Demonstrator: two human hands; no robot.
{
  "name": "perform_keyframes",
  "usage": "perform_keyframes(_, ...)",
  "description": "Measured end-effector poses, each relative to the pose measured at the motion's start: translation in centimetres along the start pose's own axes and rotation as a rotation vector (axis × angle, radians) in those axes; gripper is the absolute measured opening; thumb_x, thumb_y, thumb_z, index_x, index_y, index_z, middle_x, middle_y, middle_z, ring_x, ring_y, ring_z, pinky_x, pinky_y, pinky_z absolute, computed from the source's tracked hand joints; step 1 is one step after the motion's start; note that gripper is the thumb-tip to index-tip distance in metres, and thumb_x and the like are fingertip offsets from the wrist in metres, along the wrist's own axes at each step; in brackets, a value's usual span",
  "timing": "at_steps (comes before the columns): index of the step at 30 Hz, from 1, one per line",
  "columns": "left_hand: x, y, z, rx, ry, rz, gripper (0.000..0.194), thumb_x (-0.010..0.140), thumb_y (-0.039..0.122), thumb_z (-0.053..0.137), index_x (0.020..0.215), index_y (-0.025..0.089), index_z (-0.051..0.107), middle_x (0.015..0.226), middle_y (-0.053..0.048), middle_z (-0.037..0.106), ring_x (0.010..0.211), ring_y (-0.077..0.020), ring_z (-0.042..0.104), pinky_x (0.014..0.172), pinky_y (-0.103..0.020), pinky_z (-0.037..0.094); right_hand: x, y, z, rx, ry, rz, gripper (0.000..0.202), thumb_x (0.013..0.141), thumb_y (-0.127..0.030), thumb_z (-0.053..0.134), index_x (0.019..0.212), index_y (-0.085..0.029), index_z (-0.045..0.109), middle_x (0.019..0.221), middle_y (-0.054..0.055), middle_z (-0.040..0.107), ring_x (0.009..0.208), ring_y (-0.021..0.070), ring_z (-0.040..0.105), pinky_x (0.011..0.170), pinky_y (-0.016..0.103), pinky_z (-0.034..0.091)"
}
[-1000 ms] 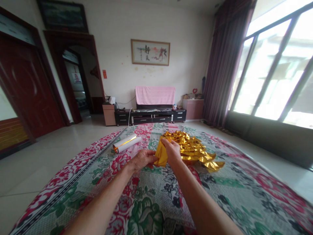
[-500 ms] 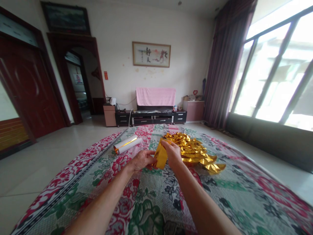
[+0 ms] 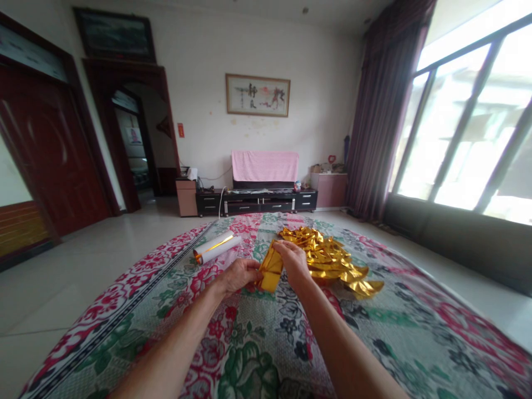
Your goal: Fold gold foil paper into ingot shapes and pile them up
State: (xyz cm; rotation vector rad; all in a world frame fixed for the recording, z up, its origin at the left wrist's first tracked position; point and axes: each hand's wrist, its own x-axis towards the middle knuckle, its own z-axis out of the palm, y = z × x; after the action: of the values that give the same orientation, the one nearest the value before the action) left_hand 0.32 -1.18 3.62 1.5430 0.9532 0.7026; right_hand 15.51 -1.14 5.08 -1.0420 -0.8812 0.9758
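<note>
Both hands hold one folded piece of gold foil paper point(image 3: 271, 280) above the table, with creases across its face. My left hand point(image 3: 241, 275) pinches its left edge near the lower end. At its upper right corner, my right hand point(image 3: 292, 256) is closed on it between thumb and fingers. A heap of folded gold foil pieces point(image 3: 328, 255), shiny and pointed at the ends, lies just right of and beyond my right hand. To the left, beyond my left hand, rests a white roll point(image 3: 216, 249) with gold foil showing along its slit and at its near end.
A flowered cloth point(image 3: 249, 360) covers the round table under my arms. Past the table's far edge stands a low black cabinet point(image 3: 245, 206), with a pink cloth point(image 3: 265, 166) over what stands on it. A curtain point(image 3: 376, 116) and windows are at the right, a red door point(image 3: 45, 149) at the left.
The foil paper has tilted, and a crease across it now shows with a flat lower section. My left hand has shifted slightly; the heap and the roll have stayed in place.
</note>
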Motion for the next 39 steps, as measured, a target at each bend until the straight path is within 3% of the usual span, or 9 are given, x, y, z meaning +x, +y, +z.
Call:
perform_keyframes(5,0.4,-0.8,-0.9,0.063,0.021,0.011,0.036,0.062,0.032,0.061,0.092,0.013,0.064,0.062,0.0,0.063,0.055,-0.0129,0.056,0.051,-0.022,0.038,0.4,0.1,-0.3,-0.061,-0.109,-0.057,0.022,0.054,-0.031,0.062,0.068,-0.014,0.059,0.049,-0.005,0.05,0.044,0.0062,0.039,0.044,0.019,0.031)
perform_keyframes(13,0.7,-1.2,-1.9,0.193,0.111,0.101,0.022,0.06,0.024,0.058,0.075,0.013,0.071,0.064,0.0,0.064,0.057,-0.011,0.052,0.056,-0.021,0.036,1.1,-0.1,-1.3,-0.285,-0.11,-0.036,0.023,0.053,-0.031,0.064,0.067,-0.013,0.063,0.05,-0.003,0.052,0.045,0.0067,0.04,0.045,0.019,0.03)
perform_keyframes(18,0.8,-0.9,-1.2,0.251,0.248,-0.031,0.02,0.058,0.021,0.058,0.071,0.013,0.071,0.049,0.002,0.057,0.042,-0.0081,0.041,0.045,-0.021,0.029,1.9,0.5,-2.0,-0.453,-0.129,-0.06,0.026,0.053,-0.035,0.067,0.069,-0.015,0.068,0.054,-0.002,0.058,0.049,0.0086,0.046,0.049,0.02,0.034)
perform_keyframes(22,1.3,-1.3,-0.9,0.199,0.313,-0.093,0.015,0.056,0.016,0.056,0.065,0.012,0.068,0.041,0.003,0.051,0.038,-0.0075,0.038,0.041,-0.02,0.026,1.8,0.6,-1.8,-0.457,-0.178,-0.072,0.028,0.053,-0.037,0.068,0.07,-0.016,0.069,0.059,-0.002,0.061,0.054,0.01,0.051,0.052,0.02,0.037)
perform_keyframes(30,1.7,-2.2,-1.0,0.145,0.347,-0.032,0.013,0.054,0.014,0.056,0.061,0.01,0.065,0.049,0.0,0.056,0.044,-0.0084,0.046,0.045,-0.02,0.033,0.4,-1.1,-1.0,-0.399,-0.167,-0.008,0.022,0.054,-0.032,0.067,0.068,-0.014,0.066,0.044,-0.006,0.046,0.04,0.0044,0.033,0.042,0.019,0.026)
perform_keyframes(34,1.3,-1.5,-0.9,0.041,0.257,-0.009,0.024,0.057,0.018,0.057,0.078,0.013,0.068,0.063,-0.001,0.063,0.054,-0.0106,0.053,0.052,-0.02,0.039,0.4,-0.9,-0.9,-0.399,-0.16,-0.007,0.019,0.056,-0.029,0.064,0.066,-0.014,0.065,0.044,-0.006,0.046,0.04,0.0046,0.033,0.04,0.019,0.025)
perform_keyframes(39,1.0,-1.1,-0.8,0.015,0.216,0.017,0.039,0.065,0.04,0.06,0.094,0.014,0.066,0.073,-0.004,0.066,0.062,-0.014,0.058,0.054,-0.022,0.041,0.7,-0.4,-0.9,-0.392,-0.176,-0.018,0.019,0.057,-0.029,0.063,0.066,-0.013,0.064,0.045,-0.006,0.047,0.04,0.0047,0.034,0.039,0.019,0.026)
